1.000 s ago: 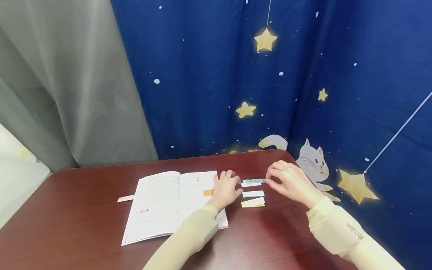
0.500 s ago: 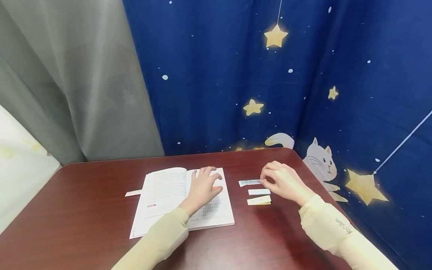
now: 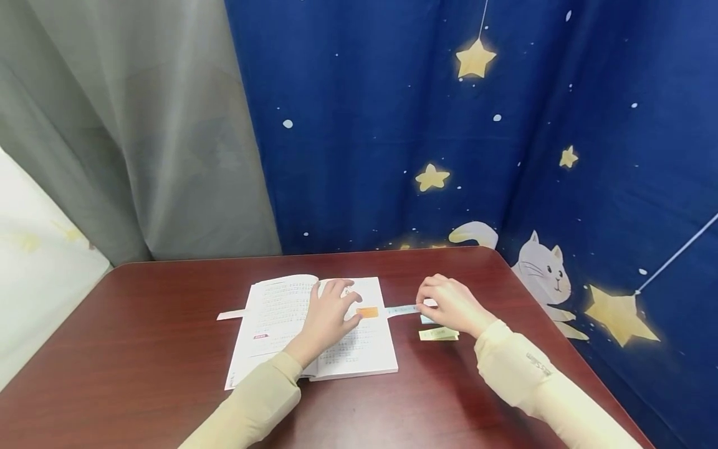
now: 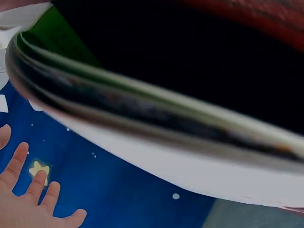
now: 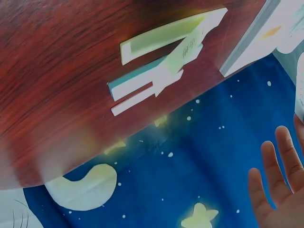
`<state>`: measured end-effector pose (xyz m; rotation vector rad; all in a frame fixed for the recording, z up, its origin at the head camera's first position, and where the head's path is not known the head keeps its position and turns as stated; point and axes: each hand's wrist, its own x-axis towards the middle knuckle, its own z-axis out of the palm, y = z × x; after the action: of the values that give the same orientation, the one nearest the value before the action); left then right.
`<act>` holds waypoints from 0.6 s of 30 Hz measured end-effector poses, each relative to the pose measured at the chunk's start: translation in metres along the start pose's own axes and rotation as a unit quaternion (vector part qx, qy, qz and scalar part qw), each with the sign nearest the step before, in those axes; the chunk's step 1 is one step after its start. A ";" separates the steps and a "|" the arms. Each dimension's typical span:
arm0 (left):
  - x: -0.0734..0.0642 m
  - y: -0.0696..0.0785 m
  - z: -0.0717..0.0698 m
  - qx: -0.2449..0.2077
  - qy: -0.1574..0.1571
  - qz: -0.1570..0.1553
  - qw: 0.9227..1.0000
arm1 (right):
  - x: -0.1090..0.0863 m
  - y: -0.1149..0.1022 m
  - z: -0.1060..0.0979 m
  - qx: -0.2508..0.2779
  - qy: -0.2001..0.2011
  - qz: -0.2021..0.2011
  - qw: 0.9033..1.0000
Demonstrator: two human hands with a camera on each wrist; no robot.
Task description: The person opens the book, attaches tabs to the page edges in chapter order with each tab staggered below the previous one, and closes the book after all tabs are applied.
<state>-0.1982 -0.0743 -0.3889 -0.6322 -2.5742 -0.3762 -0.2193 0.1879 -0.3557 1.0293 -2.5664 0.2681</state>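
My left hand [image 3: 328,315] is over the right page of an open book [image 3: 275,315], its fingers spread. Beside its thumb an orange paper strip [image 3: 368,312] lies on that page. In the left wrist view the same hand [image 4: 33,202] shows loose fingers beneath the blurred page edges [image 4: 156,114]. To the right of the book, my right hand [image 3: 451,305] pinches one end of a pale blue paper strip [image 3: 401,310]. The strip's other end comes right to the book's edge. In the right wrist view a pale strip [image 5: 300,90] shows at the fingertips.
Yellow strips [image 3: 439,335] and a blue strip [image 3: 427,320] lie on the table [image 3: 359,411] near the right hand, partly overlapped by it. A white strip [image 3: 230,315] sticks out past the book's left edge. Curtains [image 3: 359,125] hang behind the table.
My left hand has moved from the book's right edge back over the page. The right hand has drawn the blue strip left, from beside the other strips to the book's edge.
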 end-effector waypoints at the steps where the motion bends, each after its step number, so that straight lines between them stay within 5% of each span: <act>1: 0.000 0.001 0.000 0.000 -0.003 0.002 1.000 | 0.001 0.000 0.002 0.002 -0.007 0.005 1.000; 18: 0.003 0.011 0.011 0.014 -0.035 0.025 0.999 | 0.014 0.006 0.014 0.069 -0.116 0.086 0.987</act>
<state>-0.1988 -0.0598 -0.3956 -0.7090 -2.6204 -0.3062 -0.2363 0.1787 -0.3632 0.9334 -2.8881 0.3969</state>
